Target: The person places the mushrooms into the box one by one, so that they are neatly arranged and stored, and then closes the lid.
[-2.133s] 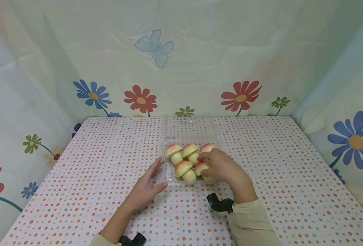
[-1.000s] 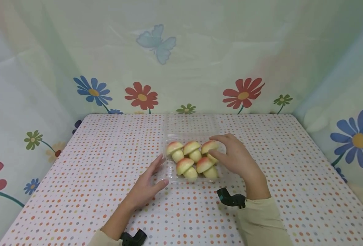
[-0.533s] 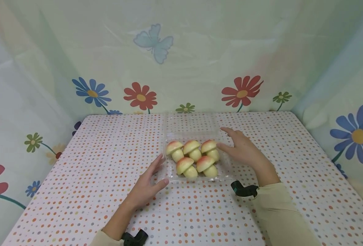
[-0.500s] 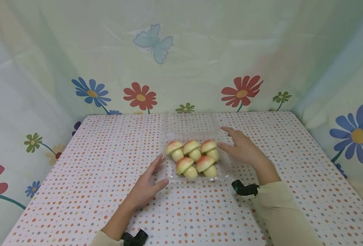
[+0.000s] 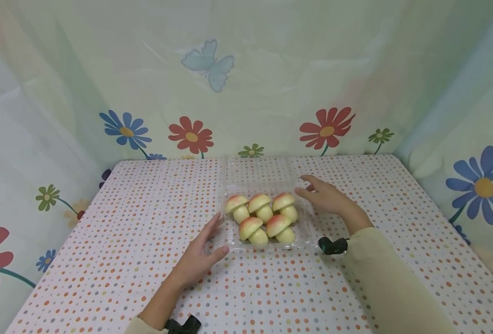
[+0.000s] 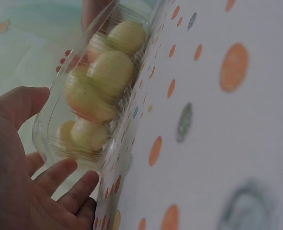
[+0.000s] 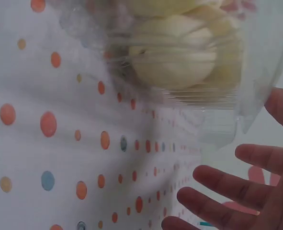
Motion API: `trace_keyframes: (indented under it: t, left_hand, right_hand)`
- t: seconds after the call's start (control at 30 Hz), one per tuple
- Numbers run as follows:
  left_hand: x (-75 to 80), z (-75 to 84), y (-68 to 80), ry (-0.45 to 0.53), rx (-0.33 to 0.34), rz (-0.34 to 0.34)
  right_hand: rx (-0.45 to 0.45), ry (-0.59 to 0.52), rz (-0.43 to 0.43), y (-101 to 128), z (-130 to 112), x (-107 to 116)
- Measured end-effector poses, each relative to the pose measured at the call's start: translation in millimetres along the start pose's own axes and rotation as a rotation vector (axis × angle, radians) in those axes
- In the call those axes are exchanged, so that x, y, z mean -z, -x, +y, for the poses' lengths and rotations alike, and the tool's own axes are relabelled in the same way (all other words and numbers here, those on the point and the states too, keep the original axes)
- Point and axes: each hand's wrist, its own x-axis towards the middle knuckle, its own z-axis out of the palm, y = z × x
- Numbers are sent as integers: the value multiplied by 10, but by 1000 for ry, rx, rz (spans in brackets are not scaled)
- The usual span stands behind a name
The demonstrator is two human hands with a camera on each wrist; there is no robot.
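A clear plastic clamshell box (image 5: 231,238) stands on the table with its lid (image 5: 258,172) folded back, away from the person. Inside lie several mushroom-shaped pieces, pale yellow-green with reddish caps, such as the front left piece (image 5: 250,228). My left hand (image 5: 193,260) rests at the box's left side, fingers extended and thumb at the front corner. On the far right my right hand (image 5: 325,198) has its thumb near the rim, fingers spread and holding nothing. The right wrist view shows that hand's fingers (image 7: 237,187) beside the ribbed box wall (image 7: 206,98).
A dotted cloth covers the table (image 5: 146,222). Behind it hangs a flowered curtain (image 5: 263,93), which also runs along both sides. Black wrist cameras, one on the left (image 5: 184,324) and one on the right (image 5: 333,246), sit low over the cloth.
My right hand has let go of the pieces and moved right and away to the box's right side. The left hand has stayed at the left side. The pieces now lie fully uncovered.
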Motion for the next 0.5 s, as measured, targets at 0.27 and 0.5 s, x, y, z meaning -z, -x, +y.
trace_keyframes:
  t: [0.27,0.5]
  left_hand:
    - [-14,4,2,-10,-17,-1]
    - [-11,4,-4,-15,-27,7]
  right_hand:
    - [-5,-43,-38,-135,82,-70]
    - [5,-137,-32,-185,91,-58]
